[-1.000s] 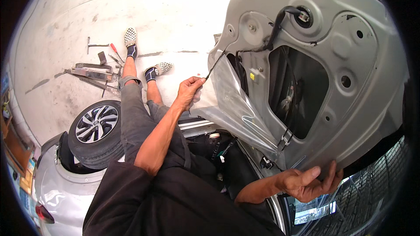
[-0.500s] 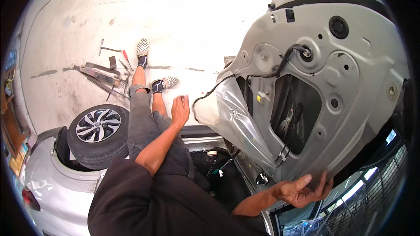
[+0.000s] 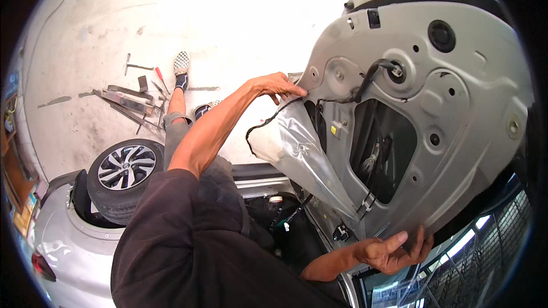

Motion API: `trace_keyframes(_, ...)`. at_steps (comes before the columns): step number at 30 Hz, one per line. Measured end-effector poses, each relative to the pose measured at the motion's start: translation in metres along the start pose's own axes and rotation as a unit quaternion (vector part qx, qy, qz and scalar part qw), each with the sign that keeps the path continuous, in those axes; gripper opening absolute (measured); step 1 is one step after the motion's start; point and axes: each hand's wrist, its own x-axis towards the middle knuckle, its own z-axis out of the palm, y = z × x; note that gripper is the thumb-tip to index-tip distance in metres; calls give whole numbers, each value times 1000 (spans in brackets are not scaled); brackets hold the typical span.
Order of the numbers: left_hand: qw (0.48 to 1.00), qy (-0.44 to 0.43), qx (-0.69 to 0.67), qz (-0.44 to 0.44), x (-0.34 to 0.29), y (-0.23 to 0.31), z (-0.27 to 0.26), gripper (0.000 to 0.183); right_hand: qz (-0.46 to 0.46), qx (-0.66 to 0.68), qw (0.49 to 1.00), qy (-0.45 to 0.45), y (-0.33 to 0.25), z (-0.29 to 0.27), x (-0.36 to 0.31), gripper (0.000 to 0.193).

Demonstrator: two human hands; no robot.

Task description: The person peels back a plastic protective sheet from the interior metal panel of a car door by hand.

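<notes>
A grey car door stands with its inner metal face bare. From its left side hangs a clear plastic sheet, peeled partly away, with a black sealant strip along its edge. My left hand reaches across to the top corner of this sheet, its fingers closed at the edge beside the door; the thumb is hidden. At the lower edge of the door is my right hand, palm up, with fingers apart and curved, holding nothing. A black wiring harness runs over the metal above a large opening.
On the floor at left lie a jack, a red-handled screwdriver and a T-shaped wrench. A wheel sits at the silver car body. The door sill runs beside my legs.
My left hand has moved up and right, from above my legs to the sheet's top corner. The right hand stays at the door's lower edge. The view has shifted slightly.
</notes>
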Motion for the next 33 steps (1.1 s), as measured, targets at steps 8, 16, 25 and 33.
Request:
trace_keyframes(8,994,-63,-75,45,9,-23,6,17,-27,-31,999,26,9,1,-1,36)
trace_keyframes(16,989,7,-48,143,-2,-46,22,24,-40,-33,998,44,15,2,-1,37)
trace_keyframes(25,993,-2,-119,0,-29,-145,57,30,-49,-6,998,28,11,0,-1,30)
trace_keyframes(33,845,-107,-520,-61,-69,-161,49,77,-23,-17,1000,3,12,0,-6,36)
